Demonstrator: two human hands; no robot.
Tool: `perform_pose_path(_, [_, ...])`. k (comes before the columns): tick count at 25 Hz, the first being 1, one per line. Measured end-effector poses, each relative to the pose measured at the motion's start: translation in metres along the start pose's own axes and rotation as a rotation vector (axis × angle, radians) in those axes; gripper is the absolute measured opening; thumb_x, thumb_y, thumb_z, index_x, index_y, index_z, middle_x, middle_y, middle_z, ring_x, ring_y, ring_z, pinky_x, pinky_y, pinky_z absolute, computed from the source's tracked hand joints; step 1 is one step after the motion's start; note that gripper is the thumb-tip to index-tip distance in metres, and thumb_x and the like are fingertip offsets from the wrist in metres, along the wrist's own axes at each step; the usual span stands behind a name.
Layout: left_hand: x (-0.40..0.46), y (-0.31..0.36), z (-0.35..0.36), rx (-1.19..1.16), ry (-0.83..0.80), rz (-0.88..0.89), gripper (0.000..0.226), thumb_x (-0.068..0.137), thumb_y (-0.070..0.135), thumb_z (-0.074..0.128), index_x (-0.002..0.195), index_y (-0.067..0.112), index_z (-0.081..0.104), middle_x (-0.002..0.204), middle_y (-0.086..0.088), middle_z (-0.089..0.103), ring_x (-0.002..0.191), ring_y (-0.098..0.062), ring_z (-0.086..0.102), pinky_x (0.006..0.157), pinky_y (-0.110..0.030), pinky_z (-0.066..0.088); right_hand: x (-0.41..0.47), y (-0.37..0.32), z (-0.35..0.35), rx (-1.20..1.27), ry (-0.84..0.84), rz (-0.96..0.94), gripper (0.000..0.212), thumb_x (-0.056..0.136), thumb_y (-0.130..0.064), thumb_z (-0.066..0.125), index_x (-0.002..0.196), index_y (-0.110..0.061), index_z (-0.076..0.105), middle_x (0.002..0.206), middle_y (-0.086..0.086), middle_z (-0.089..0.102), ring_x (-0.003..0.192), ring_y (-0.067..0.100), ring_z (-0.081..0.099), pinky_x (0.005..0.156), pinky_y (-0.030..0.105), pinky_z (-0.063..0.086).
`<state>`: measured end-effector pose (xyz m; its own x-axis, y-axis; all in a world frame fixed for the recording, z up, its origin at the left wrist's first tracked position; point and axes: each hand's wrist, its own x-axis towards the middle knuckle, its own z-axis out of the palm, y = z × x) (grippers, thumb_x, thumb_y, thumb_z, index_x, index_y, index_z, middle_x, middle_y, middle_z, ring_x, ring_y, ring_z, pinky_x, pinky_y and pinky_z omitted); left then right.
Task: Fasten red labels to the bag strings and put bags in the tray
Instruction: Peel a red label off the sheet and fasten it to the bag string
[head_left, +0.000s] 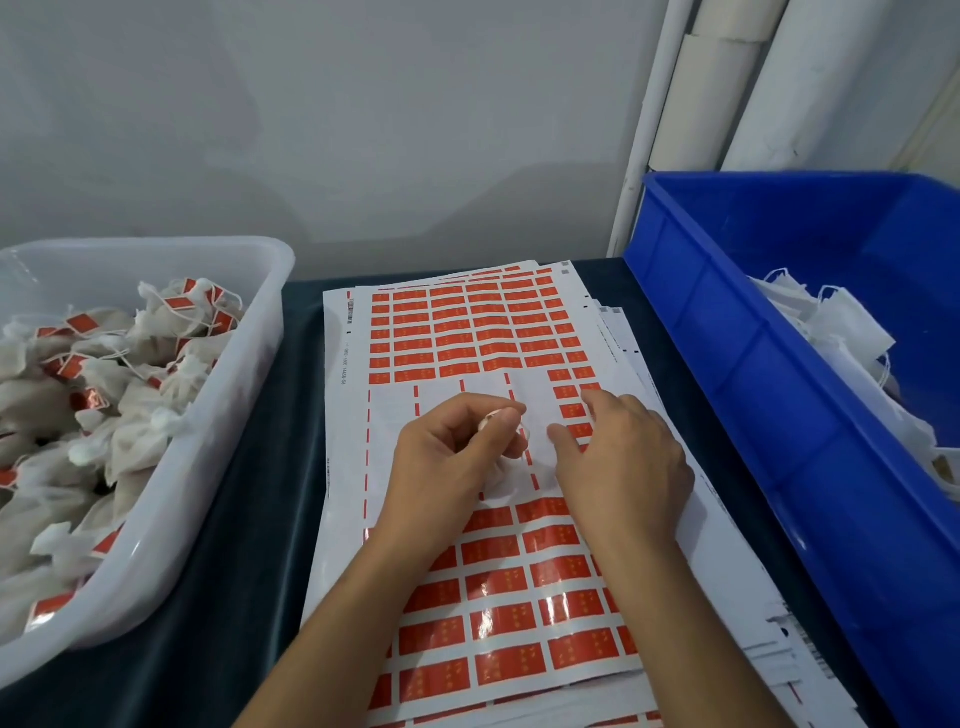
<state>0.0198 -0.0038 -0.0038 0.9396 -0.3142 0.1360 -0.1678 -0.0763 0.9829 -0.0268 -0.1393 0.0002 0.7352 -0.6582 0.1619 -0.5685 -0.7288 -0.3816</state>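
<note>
From the head camera, the left hand is curled shut around a small white bag over the label sheet, while the right hand lies with fingers loosely spread, fingertips on the red labels (holding nothing that shows). The white tray at left holds labelled bags; the blue bin at right holds unlabelled bags.

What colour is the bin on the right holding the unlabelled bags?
Blue bin, clearest in the head view.

Plain grey wall behind; white pipes right; dark cloth-covered table.
</note>
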Motion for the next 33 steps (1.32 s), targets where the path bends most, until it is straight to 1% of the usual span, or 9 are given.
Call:
perform_pose_path(11, [-0.005, -0.002, 0.012, 0.031, -0.002, 0.006, 0.014, 0.098, 0.042, 0.064, 0.095, 0.035, 0.076, 0.085, 0.018, 0.077, 0.084, -0.008, 0.075, 0.070, -0.015, 0.058, -0.004, 0.000, -0.001, -0.013, 0.020, -0.023, 0.058, 0.092, -0.063, 0.057, 0.142, -0.033, 0.053, 0.132, -0.007, 0.066, 0.108, 0.020, 0.069, 0.092, 0.041, 0.057])
perform_pose_path(16, [0.000, -0.002, 0.003, 0.019, 0.123, -0.044, 0.014, 0.101, 0.035, 0.063, 0.094, 0.036, 0.075, 0.087, 0.021, 0.076, 0.087, -0.001, 0.073, 0.067, -0.009, 0.055, 0.003, 0.007, 0.002, 0.149, 0.065, -0.015, 0.042, 0.093, -0.056, 0.061, 0.128, -0.032, 0.065, 0.121, -0.008, 0.070, 0.098, 0.015, 0.066, 0.088, 0.040, 0.057])
perform_pose_path(21, [0.006, -0.007, 0.001, 0.070, 0.151, -0.094, 0.013, 0.103, 0.035, 0.061, 0.097, 0.035, 0.073, 0.101, 0.024, 0.075, 0.095, 0.004, 0.071, 0.072, -0.010, 0.057, 0.010, 0.008, 0.003, 0.214, 0.000, -0.052, 0.050, 0.093, -0.064, 0.055, 0.130, -0.031, 0.061, 0.132, -0.007, 0.062, 0.114, 0.016, 0.058, 0.100, 0.041, 0.053])
perform_pose_path(23, [0.007, -0.008, 0.000, 0.083, 0.152, -0.095, 0.012, 0.103, 0.035, 0.061, 0.097, 0.034, 0.072, 0.104, 0.024, 0.075, 0.097, 0.004, 0.071, 0.072, -0.010, 0.057, 0.010, 0.007, -0.001, 0.275, -0.018, -0.079, 0.046, 0.093, -0.064, 0.055, 0.126, -0.034, 0.061, 0.129, -0.009, 0.063, 0.109, 0.013, 0.060, 0.094, 0.037, 0.054])
perform_pose_path(25, [0.008, -0.009, -0.001, 0.086, 0.181, -0.092, 0.011, 0.103, 0.035, 0.062, 0.097, 0.034, 0.071, 0.103, 0.024, 0.075, 0.097, 0.006, 0.070, 0.070, -0.008, 0.055, 0.009, 0.008, -0.006, 0.268, -0.013, -0.125, 0.034, 0.093, -0.064, 0.055, 0.110, -0.036, 0.063, 0.114, -0.013, 0.066, 0.093, 0.009, 0.062, 0.080, 0.027, 0.054])
perform_pose_path(27, [0.010, -0.010, -0.003, 0.105, 0.235, -0.087, 0.010, 0.102, 0.036, 0.062, 0.097, 0.034, 0.070, 0.102, 0.025, 0.075, 0.095, 0.008, 0.068, 0.066, -0.004, 0.052, 0.007, 0.009, -0.010, 0.191, -0.107, -0.160, 0.032, 0.093, -0.067, 0.052, 0.091, -0.036, 0.058, 0.092, -0.021, 0.063, 0.071, 0.004, 0.061, 0.064, 0.017, 0.044])
perform_pose_path(29, [0.011, -0.010, -0.006, 0.132, 0.296, -0.088, 0.010, 0.103, 0.038, 0.061, 0.098, 0.035, 0.069, 0.101, 0.026, 0.074, 0.095, 0.008, 0.068, 0.064, -0.002, 0.050, 0.004, 0.008, -0.012, 0.076, -0.263, -0.179, 0.040, 0.090, -0.074, 0.049, 0.086, -0.035, 0.053, 0.079, -0.022, 0.058, 0.063, 0.004, 0.059, 0.059, 0.016, 0.041])
perform_pose_path(31, [0.012, -0.012, -0.009, 0.120, 0.333, -0.091, 0.009, 0.103, 0.038, 0.061, 0.098, 0.035, 0.069, 0.100, 0.027, 0.074, 0.096, 0.011, 0.066, 0.064, 0.000, 0.048, 0.000, 0.007, -0.011, -0.013, -0.343, -0.208, 0.045, 0.085, -0.080, 0.050, 0.091, -0.036, 0.050, 0.081, -0.021, 0.054, 0.067, 0.005, 0.059, 0.063, 0.018, 0.045])
perform_pose_path(33, [0.012, -0.013, -0.009, 0.115, 0.343, -0.087, 0.008, 0.103, 0.037, 0.062, 0.098, 0.034, 0.068, 0.098, 0.028, 0.073, 0.095, 0.015, 0.065, 0.064, 0.002, 0.047, -0.005, 0.006, -0.009, -0.060, -0.370, -0.235, 0.051, 0.078, -0.084, 0.053, 0.100, -0.040, 0.043, 0.092, -0.023, 0.049, 0.079, 0.005, 0.057, 0.074, 0.023, 0.050])
